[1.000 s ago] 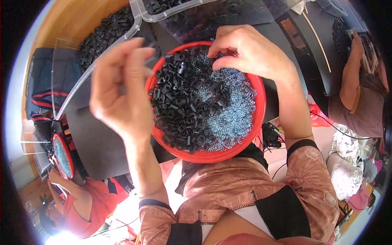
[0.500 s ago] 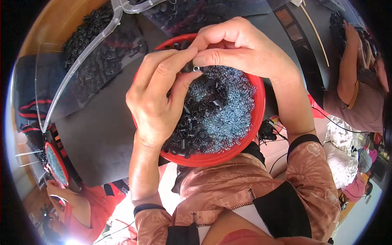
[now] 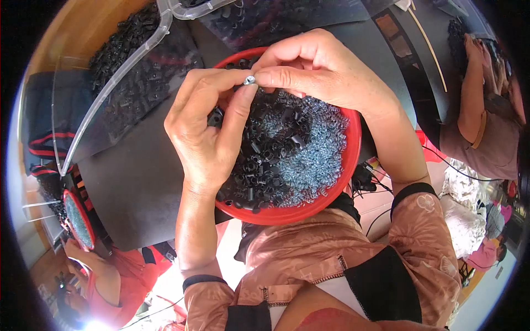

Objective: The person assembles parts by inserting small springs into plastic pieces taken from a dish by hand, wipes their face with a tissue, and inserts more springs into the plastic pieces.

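Note:
Above a red basin (image 3: 353, 165), my left hand (image 3: 204, 118) pinches a small piece with a round silvery end (image 3: 249, 80) between thumb and forefinger. It resembles a coil spring seen end-on, but it is too small to be sure. My right hand (image 3: 331, 74) has its thumb and forefinger closed at the same spot, touching my left fingertips; whatever they grip is hidden. Small metal springs (image 3: 317, 160) fill the basin's right side. Short black tube-like plastic pieces (image 3: 259, 171) lie heaped on the left and among the springs.
The basin rests by the edge of a dark table (image 3: 132, 187). Clear plastic bins (image 3: 118, 71) with black pieces stand at the left and back. A thin stick (image 3: 428, 47) lies right. One co-worker's arm (image 3: 472, 110) is at right, another person (image 3: 116, 281) lower left beside a second red basin (image 3: 79, 219).
Both hands have shifted slightly up and left. The left thumb and forefinger have straightened, and the silvery end has moved up to their tips, against the right fingertips.

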A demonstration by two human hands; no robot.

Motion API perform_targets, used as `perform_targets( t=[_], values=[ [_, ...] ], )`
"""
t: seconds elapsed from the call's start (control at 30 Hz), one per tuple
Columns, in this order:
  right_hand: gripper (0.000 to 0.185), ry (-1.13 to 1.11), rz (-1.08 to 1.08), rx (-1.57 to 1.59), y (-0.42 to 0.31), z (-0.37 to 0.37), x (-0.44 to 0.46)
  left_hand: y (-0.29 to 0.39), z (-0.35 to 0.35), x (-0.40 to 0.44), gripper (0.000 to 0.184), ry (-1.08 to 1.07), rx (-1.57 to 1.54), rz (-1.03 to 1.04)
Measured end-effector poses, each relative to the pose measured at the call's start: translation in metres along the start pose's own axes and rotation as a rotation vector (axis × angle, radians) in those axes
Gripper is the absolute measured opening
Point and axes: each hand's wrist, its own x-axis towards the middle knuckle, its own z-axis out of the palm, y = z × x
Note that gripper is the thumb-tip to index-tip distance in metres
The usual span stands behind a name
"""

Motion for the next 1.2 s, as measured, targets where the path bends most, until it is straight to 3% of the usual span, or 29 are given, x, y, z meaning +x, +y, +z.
perform_targets(
  t=[0.13, 0.3, 0.53, 0.63, 0.8, 0.93, 1.03, 1.13, 1.2],
  values=[
    [0.02, 0.073, -0.079, -0.056, -0.008, 0.003, 0.001, -0.003, -0.001, -0.001, 0.013, 0.004, -0.039, -0.108],
    [0.014, 0.196, -0.397, -0.311, 0.003, 0.009, 0.004, 0.002, 0.0, -0.001, 0.013, -0.043, 0.083, -0.042],
    [0.012, 0.199, -0.167, -0.014, -0.001, 0.007, 0.003, 0.003, -0.001, 0.0, 0.015, -0.063, -0.28, -0.363],
    [0.012, 0.151, -0.168, -0.005, -0.001, 0.009, 0.004, -0.005, -0.004, -0.001, 0.017, -0.072, -0.334, -0.311],
    [0.014, 0.053, -0.165, -0.075, 0.005, 0.013, 0.002, -0.004, -0.005, 0.002, 0.019, -0.08, -0.454, -0.401],
    [0.013, 0.084, -0.156, -0.009, 0.001, 0.012, 0.003, -0.002, -0.001, 0.004, 0.022, -0.045, -0.564, -0.397],
    [0.013, 0.216, -0.149, -0.055, 0.001, 0.011, 0.004, -0.015, -0.008, 0.002, 0.028, -0.16, -0.561, -0.436],
    [0.013, 0.283, -0.395, -0.086, 0.013, 0.013, 0.011, -0.017, -0.011, 0.0, 0.032, -0.197, -0.591, -0.469],
    [0.011, 0.268, -0.438, -0.125, 0.015, 0.012, 0.011, -0.018, -0.012, 0.002, 0.032, -0.214, -0.636, -0.464]
  ],
)
